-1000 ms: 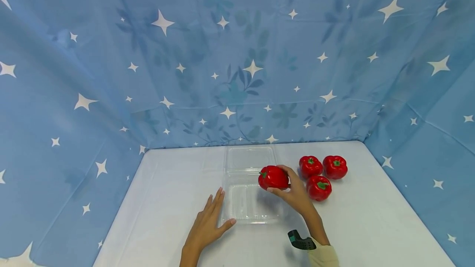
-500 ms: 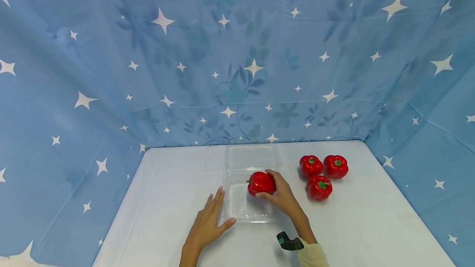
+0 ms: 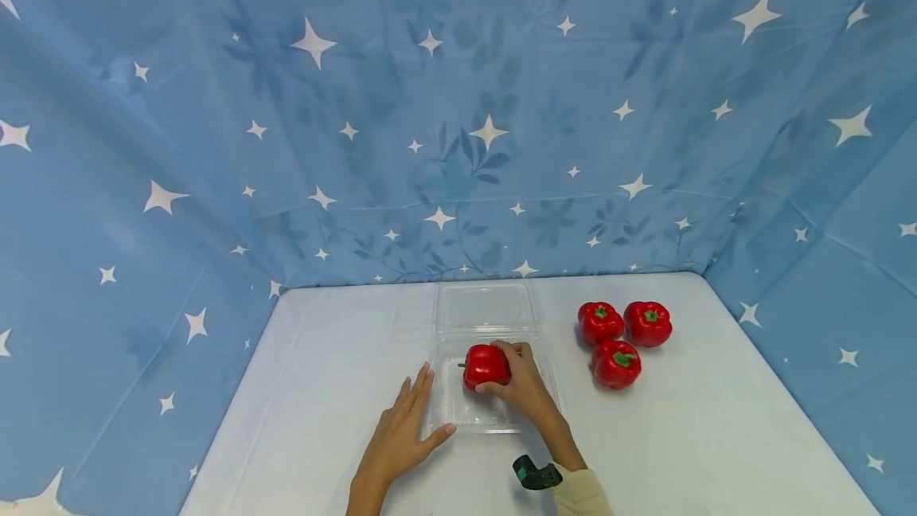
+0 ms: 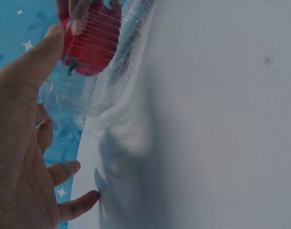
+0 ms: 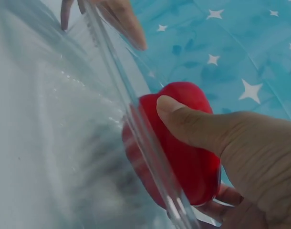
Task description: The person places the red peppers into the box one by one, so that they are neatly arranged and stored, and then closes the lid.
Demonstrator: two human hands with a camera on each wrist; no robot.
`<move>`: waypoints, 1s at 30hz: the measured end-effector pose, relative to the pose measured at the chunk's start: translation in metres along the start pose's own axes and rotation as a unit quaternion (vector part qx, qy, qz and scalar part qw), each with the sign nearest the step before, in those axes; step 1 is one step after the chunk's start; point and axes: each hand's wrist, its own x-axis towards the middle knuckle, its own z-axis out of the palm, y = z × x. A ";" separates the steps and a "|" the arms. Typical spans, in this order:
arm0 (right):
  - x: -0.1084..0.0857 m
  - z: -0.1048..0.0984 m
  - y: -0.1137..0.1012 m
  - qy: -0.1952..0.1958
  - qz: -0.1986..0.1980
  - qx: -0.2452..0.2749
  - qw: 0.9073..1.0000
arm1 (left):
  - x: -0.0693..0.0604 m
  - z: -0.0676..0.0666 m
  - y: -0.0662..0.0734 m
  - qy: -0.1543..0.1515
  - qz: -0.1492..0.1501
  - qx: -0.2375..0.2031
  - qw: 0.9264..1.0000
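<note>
A red bell pepper [image 3: 485, 366], its green stem pointing left, is inside the near half of a clear plastic container [image 3: 458, 419]. My right hand [image 3: 526, 385] grips it from the right, thumb on the near side and fingers on the far side. In the right wrist view the thumb presses the pepper [image 5: 188, 157] behind the container's rim. My left hand [image 3: 403, 428] lies with fingers straight along the container's left side, thumb at the near left corner. The left wrist view has the left hand's thumb [image 4: 45, 52] at the clear wall, the other fingers spread apart.
Three red peppers stand grouped on the right of the white table [image 3: 716, 420]: one back left [image 3: 600, 322], one back right [image 3: 648, 323], one in front [image 3: 616, 364]. The container's lid [image 3: 485, 305] lies folded back at the far side. A blue starry curtain [image 3: 358, 102] surrounds the table.
My right hand has moved left and toward the near side, bringing the pepper from above the container's right part down into its near half. The left hand has stayed still.
</note>
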 end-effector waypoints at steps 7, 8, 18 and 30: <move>0.001 0.014 -0.006 0.013 0.009 -0.014 1.000 | 0.000 0.001 -0.001 0.003 0.001 0.004 1.000; 0.002 0.016 -0.007 0.016 0.011 -0.017 1.000 | 0.000 0.001 0.000 0.001 -0.001 0.003 1.000; 0.004 0.032 -0.014 0.028 0.009 -0.038 0.999 | 0.000 0.000 0.001 0.005 0.003 -0.004 1.000; 0.005 0.035 -0.014 0.016 0.003 -0.013 1.000 | -0.001 0.000 0.000 0.007 0.007 -0.006 1.000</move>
